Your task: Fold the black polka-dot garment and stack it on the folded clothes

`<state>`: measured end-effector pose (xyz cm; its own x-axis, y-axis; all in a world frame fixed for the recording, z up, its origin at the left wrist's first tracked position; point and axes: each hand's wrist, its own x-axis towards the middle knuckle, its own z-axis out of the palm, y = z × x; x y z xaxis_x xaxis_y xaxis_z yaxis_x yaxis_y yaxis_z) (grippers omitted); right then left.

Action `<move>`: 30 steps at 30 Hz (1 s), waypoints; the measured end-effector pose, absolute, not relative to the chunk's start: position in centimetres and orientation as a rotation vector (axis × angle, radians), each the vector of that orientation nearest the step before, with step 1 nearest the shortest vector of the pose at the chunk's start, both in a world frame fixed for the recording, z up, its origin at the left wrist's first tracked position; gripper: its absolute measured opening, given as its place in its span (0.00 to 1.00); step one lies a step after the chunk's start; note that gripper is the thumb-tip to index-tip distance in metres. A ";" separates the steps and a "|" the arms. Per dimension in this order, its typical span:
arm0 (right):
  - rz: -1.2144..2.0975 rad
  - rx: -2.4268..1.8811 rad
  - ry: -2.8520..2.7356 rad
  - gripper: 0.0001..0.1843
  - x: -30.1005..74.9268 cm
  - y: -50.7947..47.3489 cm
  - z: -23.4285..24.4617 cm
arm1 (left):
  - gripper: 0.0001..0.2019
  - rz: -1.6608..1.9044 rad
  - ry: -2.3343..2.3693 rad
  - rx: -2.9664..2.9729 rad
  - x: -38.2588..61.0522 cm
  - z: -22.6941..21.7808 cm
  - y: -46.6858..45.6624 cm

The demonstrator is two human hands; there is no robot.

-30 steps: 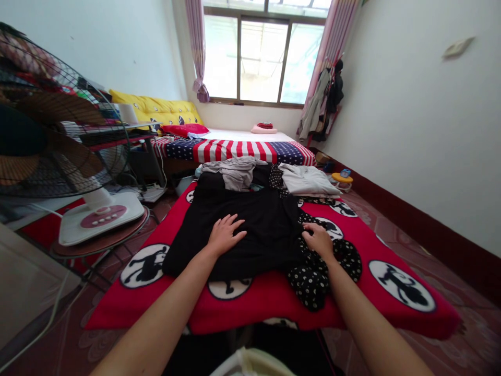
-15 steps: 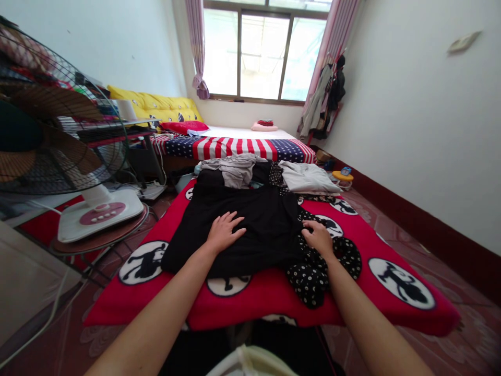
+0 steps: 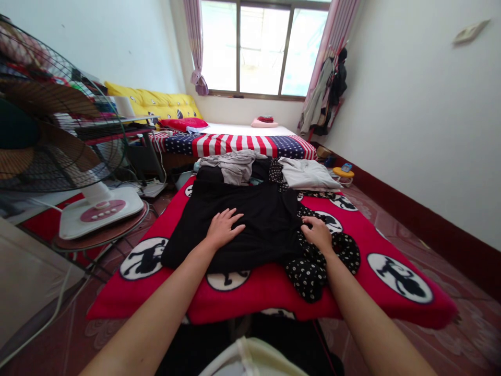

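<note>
Left grip (image 3: 225,228) lies spread flat on the black garment (image 3: 250,219) atop the red blanket (image 3: 376,245); right grip (image 3: 318,233) pinches its edge. Soft, light cloth, probably best taken by hems.

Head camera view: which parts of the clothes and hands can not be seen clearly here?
- Right hand: its fingertips sink into folds of the black polka-dot cloth; grip unclear.
- Spread black garment: the flat left hand covers part of it; its far end lies under the crumpled grey garment.
- Pale object: cut off by the bottom edge.
</note>
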<state>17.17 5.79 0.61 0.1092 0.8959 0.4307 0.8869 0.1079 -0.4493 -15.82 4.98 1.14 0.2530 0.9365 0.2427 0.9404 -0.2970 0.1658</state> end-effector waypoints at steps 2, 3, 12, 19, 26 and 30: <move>0.018 -1.744 -1.739 0.13 17.1 5.8 0.6 | 0.25 -0.467 -1.849 -2.480 -15.8 1.1 5.0; 0.018 -1.745 -1.737 0.13 17.1 5.8 0.6 | 0.25 -0.469 -1.847 -2.482 -15.8 1.1 5.0; 0.022 -1.760 -1.735 0.13 17.1 5.8 0.7 | 0.25 -0.482 -1.849 -2.476 -15.9 1.2 5.0; 0.025 -1.738 -1.746 0.13 17.2 5.9 0.6 | 0.25 -0.485 -1.858 -2.476 -15.8 1.2 5.0; 0.024 -1.743 -1.742 0.13 17.3 6.0 0.4 | 0.24 -0.491 -1.864 -2.478 -15.8 1.3 4.9; 0.013 -1.731 -1.752 0.13 17.3 6.0 0.4 | 0.25 -0.488 -1.866 -2.476 -15.8 1.3 4.9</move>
<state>17.29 6.01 0.44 0.0998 0.8924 0.4400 0.8859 0.1217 -0.4476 -15.77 4.93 1.27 0.2448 0.9375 0.2473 0.9385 -0.2932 0.1826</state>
